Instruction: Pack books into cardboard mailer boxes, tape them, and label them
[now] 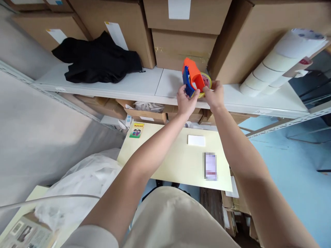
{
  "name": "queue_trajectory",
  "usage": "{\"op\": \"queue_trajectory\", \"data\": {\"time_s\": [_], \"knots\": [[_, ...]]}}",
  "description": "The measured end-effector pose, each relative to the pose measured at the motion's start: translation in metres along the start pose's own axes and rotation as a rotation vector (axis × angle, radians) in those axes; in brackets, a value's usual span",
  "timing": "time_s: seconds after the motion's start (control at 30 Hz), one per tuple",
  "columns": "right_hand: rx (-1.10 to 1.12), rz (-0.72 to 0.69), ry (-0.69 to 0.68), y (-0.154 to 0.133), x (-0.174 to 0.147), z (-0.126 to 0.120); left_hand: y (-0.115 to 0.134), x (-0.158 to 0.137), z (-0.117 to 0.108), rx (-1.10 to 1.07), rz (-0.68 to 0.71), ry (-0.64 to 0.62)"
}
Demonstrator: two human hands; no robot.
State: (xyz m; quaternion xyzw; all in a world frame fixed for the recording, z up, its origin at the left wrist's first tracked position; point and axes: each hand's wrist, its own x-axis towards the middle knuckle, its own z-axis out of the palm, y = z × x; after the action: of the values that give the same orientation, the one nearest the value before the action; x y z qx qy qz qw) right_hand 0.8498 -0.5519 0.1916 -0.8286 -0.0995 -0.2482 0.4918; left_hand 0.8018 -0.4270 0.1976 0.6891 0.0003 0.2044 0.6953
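On the front part of the grey shelf (170, 82) I have an orange and blue tape dispenser (192, 72) with a roll of tape (207, 81) on its right side. My left hand (186, 101) grips its blue lower end, thumb and fingers closed around it. From the right, my right hand (215, 96) has its fingers closed at the tape roll and the dispenser's edge. Part of the roll is hidden behind the fingers. Whether the dispenser rests on the shelf or is slightly lifted, I cannot tell.
Cardboard boxes (183, 48) line the back of the shelf. A black garment (100, 58) lies at left; stacked white rolls (274, 69) lean at right. Below, a pale table (168, 162) carries a booklet (137, 131), a white box (196, 140) and a blurred phone-shaped item (210, 166).
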Motion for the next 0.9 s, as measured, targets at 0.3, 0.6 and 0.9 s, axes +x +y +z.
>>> {"op": "queue_trajectory", "data": {"time_s": [0.3,0.6,0.9], "knots": [[0.036,0.292,-0.139,-0.043,-0.208,-0.034,-0.026,-0.169,-0.069,0.116,-0.075,-0.090],[-0.225,0.703,-0.369,0.045,-0.358,0.000,-0.149,-0.269,-0.104,0.304,-0.580,-0.249],[-0.296,0.824,-0.466,0.073,-0.375,0.011,-0.180,-0.284,-0.100,0.301,-0.724,-0.297]]}}
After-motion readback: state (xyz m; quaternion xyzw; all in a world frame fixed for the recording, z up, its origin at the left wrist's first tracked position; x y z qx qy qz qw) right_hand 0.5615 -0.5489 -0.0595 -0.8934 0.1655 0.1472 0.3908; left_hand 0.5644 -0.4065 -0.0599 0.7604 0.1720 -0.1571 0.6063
